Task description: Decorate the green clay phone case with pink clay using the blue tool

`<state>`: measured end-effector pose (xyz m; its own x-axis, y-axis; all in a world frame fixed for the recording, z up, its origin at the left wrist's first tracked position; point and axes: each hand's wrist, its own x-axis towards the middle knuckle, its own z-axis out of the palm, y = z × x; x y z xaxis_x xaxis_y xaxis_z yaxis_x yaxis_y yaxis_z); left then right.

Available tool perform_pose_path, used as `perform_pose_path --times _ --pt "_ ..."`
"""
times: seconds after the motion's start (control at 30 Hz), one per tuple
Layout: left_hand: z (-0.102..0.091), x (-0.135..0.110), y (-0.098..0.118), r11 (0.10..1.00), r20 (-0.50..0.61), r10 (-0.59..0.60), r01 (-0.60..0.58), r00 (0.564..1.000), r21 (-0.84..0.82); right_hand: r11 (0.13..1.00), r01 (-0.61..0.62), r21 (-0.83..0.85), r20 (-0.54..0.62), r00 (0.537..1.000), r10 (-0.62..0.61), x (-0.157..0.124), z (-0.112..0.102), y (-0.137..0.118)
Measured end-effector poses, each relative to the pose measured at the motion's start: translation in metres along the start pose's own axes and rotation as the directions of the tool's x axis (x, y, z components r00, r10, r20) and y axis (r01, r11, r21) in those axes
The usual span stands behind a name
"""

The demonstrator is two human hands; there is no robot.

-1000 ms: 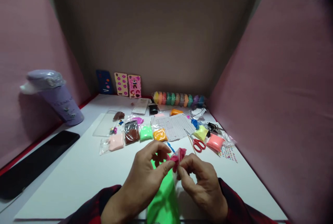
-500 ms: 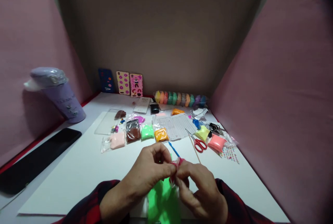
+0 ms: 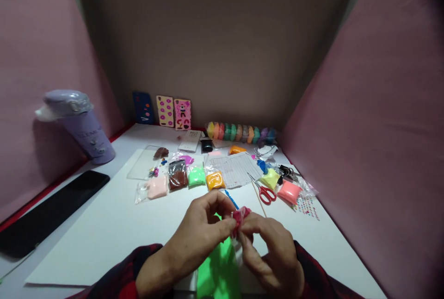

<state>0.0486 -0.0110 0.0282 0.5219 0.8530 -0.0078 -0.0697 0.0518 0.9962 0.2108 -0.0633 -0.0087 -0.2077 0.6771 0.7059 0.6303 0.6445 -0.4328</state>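
A small clear packet of dark pink clay [image 3: 240, 215] is pinched between my two hands, above the front of the white board. My left hand [image 3: 201, 229] grips its left side with thumb and forefinger. From the right, the fingertips of my right hand [image 3: 272, 252] are closed on the same packet. Beneath both hands lies a bright green flat piece [image 3: 218, 271], partly covered by them. Just beyond the packet a blue tool [image 3: 231, 198] rests on the board, its near end hidden.
Bags of brown [image 3: 178, 175], green [image 3: 196, 176] and orange clay [image 3: 215, 180] lie ahead. Red-handled scissors [image 3: 266, 194] and a coral clay bag [image 3: 290, 191] are at the right. A black phone [image 3: 55, 211] and purple bottle [image 3: 86, 132] stand left. Decorated phone cases [image 3: 165, 110] lean at the back.
The pink packet has shifted slightly up and right, and more of it shows between my fingers. My hands have moved a little with it.
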Motion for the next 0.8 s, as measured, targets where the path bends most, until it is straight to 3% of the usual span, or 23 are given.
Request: perform_pose_path --times 0.2,0.37,0.5,0.63,0.7,0.8 --pt "0.0 -0.002 0.002 0.996 -0.061 -0.052 0.056 0.997 0.067 0.993 0.114 -0.021 -0.051 0.992 -0.115 0.004 0.002 0.001" --pt "0.003 -0.005 0.001 0.991 -0.07 -0.09 0.096 0.994 0.089 0.993 0.107 -0.045 -0.058 0.992 -0.11 -0.002 0.005 -0.001" --pt "0.004 -0.006 -0.002 0.973 -0.112 -0.02 0.045 0.994 0.228 0.985 0.123 -0.123 -0.055 0.99 -0.13 -0.003 0.008 -0.004" --pt "0.001 -0.006 -0.002 0.966 -0.066 0.057 -0.039 0.996 0.256 0.968 0.158 -0.193 -0.075 0.982 -0.175 0.004 0.008 -0.001" --pt "0.0 -0.006 -0.002 0.96 -0.041 0.09 -0.076 0.995 0.271 0.962 0.184 -0.201 -0.029 0.981 -0.193 0.006 0.007 0.003" --pt "0.001 -0.007 -0.002 0.972 -0.038 0.053 -0.042 0.998 0.23 0.956 0.214 -0.2 0.07 0.977 -0.204 0.006 0.005 0.007"
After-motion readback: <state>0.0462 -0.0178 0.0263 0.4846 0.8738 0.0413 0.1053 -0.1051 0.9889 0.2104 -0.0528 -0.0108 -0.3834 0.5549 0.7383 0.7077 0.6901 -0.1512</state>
